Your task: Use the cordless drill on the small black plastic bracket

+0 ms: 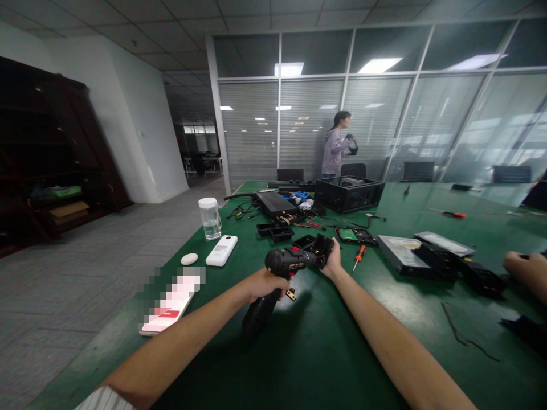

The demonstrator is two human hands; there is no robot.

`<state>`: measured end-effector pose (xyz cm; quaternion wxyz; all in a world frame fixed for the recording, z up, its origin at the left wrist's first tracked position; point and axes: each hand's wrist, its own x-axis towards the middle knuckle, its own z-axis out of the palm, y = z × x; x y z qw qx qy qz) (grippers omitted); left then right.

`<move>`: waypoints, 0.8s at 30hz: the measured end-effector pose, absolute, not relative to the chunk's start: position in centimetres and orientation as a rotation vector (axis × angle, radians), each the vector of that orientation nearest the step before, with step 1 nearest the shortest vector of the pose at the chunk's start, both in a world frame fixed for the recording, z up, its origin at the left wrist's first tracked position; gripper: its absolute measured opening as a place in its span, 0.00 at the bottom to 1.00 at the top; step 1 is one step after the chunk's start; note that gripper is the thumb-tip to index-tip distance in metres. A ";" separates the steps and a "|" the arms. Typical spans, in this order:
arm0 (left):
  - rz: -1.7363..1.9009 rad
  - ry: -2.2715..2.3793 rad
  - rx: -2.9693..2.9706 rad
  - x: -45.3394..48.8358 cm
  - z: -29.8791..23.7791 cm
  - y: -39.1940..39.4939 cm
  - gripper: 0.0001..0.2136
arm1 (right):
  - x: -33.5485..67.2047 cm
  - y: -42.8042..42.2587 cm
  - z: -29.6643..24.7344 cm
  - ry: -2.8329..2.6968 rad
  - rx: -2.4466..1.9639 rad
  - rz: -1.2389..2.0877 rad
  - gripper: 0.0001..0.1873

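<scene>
My left hand [268, 285] is wrapped round the grip of a black cordless drill [287, 259] with red accents. Its chuck points right, up against a small black box-like part [322, 249]. That part is held up by my right hand [334, 261], closed round its right side. Whether the bit touches a screw is hidden. A small brass-coloured piece [291, 294] shows just below the left fingers; what it belongs to I cannot make out. Black open trays [280, 233] lie just beyond the drill. An orange-handled screwdriver [360, 255] rests to the right of my right hand.
On the green table [299, 364] are a phone [171, 307], a white power bank [221, 250], a lidded water jar [209, 219], a black computer case [349, 193], cables and a metal drive [405, 253]. Another person's hand [527, 267] is at right. Someone [334, 145] stands behind the table.
</scene>
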<state>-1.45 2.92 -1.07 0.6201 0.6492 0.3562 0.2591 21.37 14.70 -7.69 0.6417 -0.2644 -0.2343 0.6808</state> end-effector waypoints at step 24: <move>0.606 0.837 1.477 -1.3 -0.8 2.7 0.04 | 21.3 14.7 -7.6 -0.537 -0.610 1.550 0.26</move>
